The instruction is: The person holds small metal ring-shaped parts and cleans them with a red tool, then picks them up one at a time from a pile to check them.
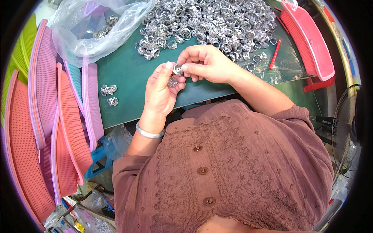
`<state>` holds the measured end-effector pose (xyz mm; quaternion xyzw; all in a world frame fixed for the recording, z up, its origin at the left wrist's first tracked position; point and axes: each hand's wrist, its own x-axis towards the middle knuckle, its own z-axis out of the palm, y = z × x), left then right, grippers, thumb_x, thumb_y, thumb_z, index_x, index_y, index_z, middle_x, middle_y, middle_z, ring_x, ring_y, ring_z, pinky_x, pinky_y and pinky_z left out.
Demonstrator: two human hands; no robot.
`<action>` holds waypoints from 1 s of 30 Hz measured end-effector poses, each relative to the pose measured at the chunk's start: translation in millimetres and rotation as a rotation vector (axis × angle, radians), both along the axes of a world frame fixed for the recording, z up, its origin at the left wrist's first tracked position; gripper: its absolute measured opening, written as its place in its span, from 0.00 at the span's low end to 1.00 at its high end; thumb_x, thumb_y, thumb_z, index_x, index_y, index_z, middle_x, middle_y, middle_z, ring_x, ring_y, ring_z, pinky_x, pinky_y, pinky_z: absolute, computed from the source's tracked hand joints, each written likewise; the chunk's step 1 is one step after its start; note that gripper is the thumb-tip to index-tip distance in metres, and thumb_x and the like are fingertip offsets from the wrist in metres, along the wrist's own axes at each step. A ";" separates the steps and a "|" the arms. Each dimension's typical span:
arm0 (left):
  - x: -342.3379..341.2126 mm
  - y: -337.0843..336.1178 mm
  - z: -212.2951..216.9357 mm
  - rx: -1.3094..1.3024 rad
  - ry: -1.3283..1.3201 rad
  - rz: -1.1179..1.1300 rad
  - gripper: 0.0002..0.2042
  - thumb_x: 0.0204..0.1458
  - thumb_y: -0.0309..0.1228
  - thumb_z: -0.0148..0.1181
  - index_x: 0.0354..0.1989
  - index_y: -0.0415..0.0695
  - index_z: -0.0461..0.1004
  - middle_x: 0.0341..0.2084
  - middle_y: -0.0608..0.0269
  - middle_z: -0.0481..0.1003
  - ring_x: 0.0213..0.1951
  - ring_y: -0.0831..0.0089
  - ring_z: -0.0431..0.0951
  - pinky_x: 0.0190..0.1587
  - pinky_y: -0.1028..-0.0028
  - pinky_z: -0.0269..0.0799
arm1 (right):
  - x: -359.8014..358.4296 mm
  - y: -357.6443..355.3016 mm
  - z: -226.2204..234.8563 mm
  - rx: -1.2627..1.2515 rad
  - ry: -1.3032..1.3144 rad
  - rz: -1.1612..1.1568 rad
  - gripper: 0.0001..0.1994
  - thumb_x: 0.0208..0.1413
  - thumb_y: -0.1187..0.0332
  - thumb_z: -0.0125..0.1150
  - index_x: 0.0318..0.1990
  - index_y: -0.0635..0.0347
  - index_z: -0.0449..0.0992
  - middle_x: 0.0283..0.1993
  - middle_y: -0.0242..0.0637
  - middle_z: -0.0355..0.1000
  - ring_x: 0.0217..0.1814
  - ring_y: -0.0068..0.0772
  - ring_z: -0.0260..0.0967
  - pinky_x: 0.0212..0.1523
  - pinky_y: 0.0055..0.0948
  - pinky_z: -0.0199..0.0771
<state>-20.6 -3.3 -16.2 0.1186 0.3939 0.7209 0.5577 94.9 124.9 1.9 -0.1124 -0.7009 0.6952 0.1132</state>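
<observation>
In front of my chest, above the green tabletop (128, 77), my two hands meet. My left hand (159, 91) is closed, thumb and fingertips on a silver ring (177, 70). A second silver ring (172, 82) rests against the curled fingers of that same hand. From the other side, my right hand (211, 64) pinches the first ring, its fingertips partly covering it. Just beyond the hands spreads a large heap of silver rings (217, 23). Left of them, a few silver rings (108, 90) lie apart on the table.
A clear plastic bag (77, 42) with some rings sits at the far left. Orange baskets (29, 155) and purple baskets (42, 85) crowd the left side. A red pencil (275, 54) and a pink basket (307, 39) are at the right, with a fan (344, 120) beyond the table edge.
</observation>
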 end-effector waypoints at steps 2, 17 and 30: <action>-4.2 -1.6 -2.7 0.000 -0.058 -0.011 0.09 0.53 0.33 0.48 0.33 0.39 0.68 0.26 0.61 0.71 0.26 0.74 0.72 0.26 0.78 0.69 | -5.8 5.2 -1.2 0.097 -0.037 -0.041 0.06 0.52 0.72 0.50 0.36 0.64 0.70 0.25 0.29 0.68 0.23 0.15 0.63 0.23 0.15 0.63; -12.3 -8.4 0.0 -0.075 0.070 0.040 0.06 0.50 0.26 0.51 0.36 0.40 0.69 0.27 0.64 0.71 0.28 0.76 0.71 0.25 0.79 0.67 | -39.2 27.3 -3.3 0.773 -0.047 -0.131 0.08 0.46 0.71 0.55 0.34 0.63 0.73 0.25 0.41 0.71 0.26 0.31 0.69 0.28 0.30 0.68; 3.3 -2.7 14.9 -0.103 0.323 0.127 0.03 0.49 0.25 0.54 0.32 0.41 0.71 0.21 0.68 0.71 0.22 0.82 0.68 0.21 0.84 0.60 | -5.7 3.9 8.7 -0.111 -0.042 -0.070 0.07 0.49 0.69 0.57 0.32 0.64 0.73 0.29 0.30 0.70 0.28 0.19 0.64 0.31 0.19 0.66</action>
